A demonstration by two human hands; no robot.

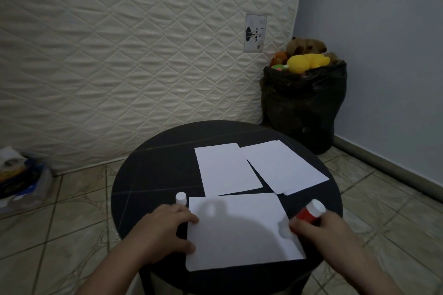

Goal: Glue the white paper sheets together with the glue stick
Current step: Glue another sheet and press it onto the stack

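I see a round black desk (148, 175) standing before an upright quilted cream mattress (119, 55). Three groups of white paper sheets lie on it: the nearest sheet (239, 230) at the front edge, a second sheet (227, 170) behind it, and a small stack (285, 165) to the right of that one. A small white cap (180, 198) stands just beside the nearest sheet's far left corner. My left hand (165, 232) rests on that sheet's left edge. My right hand (318, 230) holds a red-and-white glue stick (310, 212) at its right edge. A black plastic bag of plush toys (303, 103) sits behind the desk to the right, in the corner.
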